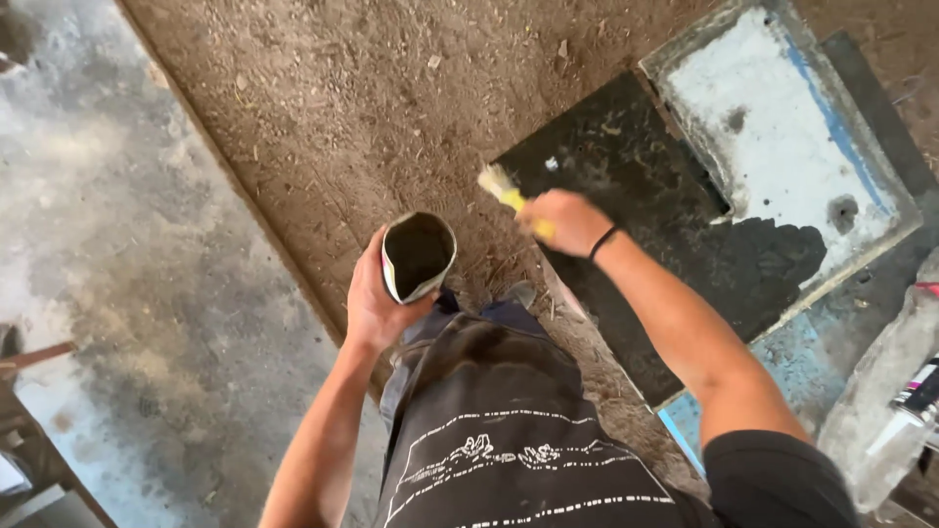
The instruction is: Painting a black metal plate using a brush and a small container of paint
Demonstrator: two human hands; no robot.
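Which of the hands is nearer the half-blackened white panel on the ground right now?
Right. The right hand, holding a brush, hovers beside the panel; the left hand holds a can farther away.

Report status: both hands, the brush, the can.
Left hand grips dented can, dark inside. Right hand holds yellow-handled brush over black-coated panel. Nothing between brush and can.

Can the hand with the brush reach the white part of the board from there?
Probably yes. The right hand holds the brush over the board's black part, and the white part lies just beyond it with nothing between. The arm isn't fully stretched.
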